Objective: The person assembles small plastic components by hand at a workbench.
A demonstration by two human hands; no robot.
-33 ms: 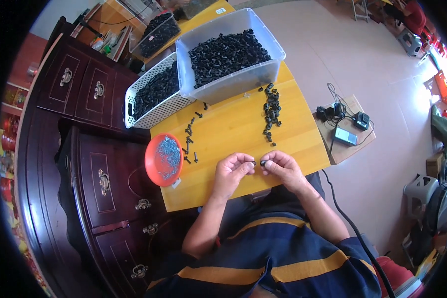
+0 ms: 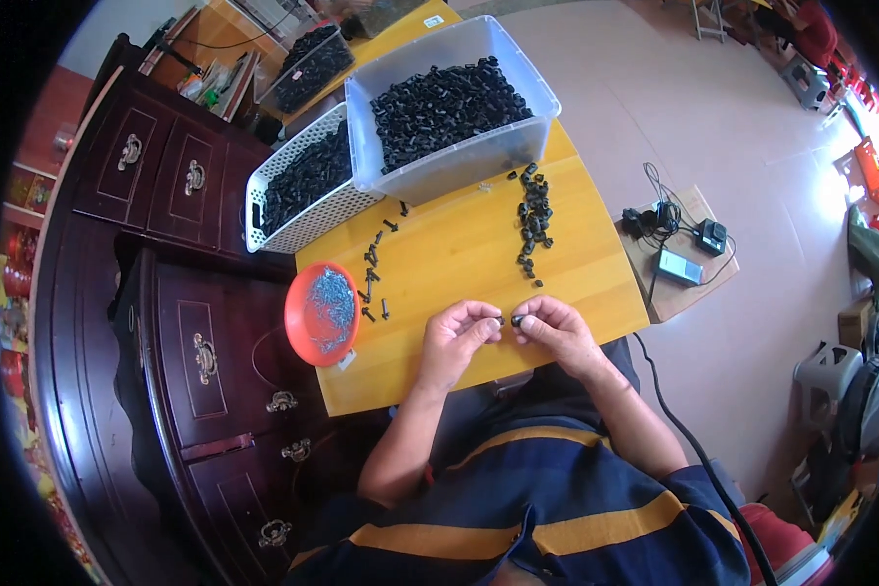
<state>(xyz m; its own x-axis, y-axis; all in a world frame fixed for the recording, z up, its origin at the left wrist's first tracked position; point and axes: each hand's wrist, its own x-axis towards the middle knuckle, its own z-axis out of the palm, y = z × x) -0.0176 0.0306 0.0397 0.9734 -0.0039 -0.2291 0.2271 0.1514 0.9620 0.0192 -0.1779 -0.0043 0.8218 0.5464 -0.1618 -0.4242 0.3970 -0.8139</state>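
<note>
Over the near part of the yellow table (image 2: 449, 259), my left hand (image 2: 461, 337) pinches a small dark piece (image 2: 501, 320), mostly covered by the fingertips. Close beside it, my right hand (image 2: 560, 335) holds a small black cap-like piece (image 2: 518, 320) between thumb and finger. A narrow gap separates the two pieces. To the left lie several black stem-like parts (image 2: 372, 259) in a loose line. Beyond my right hand is a scattered row of short black pieces (image 2: 534, 220). An orange-red bowl (image 2: 296, 327) of small silvery metal parts stands at the table's left edge.
At the table's far side stand a clear plastic bin (image 2: 459, 161) and a white perforated basket (image 2: 324, 217), both full of black parts. A dark wooden cabinet (image 2: 176, 303) borders the left. Right of the table, a low board (image 2: 691, 293) carries cables and small devices.
</note>
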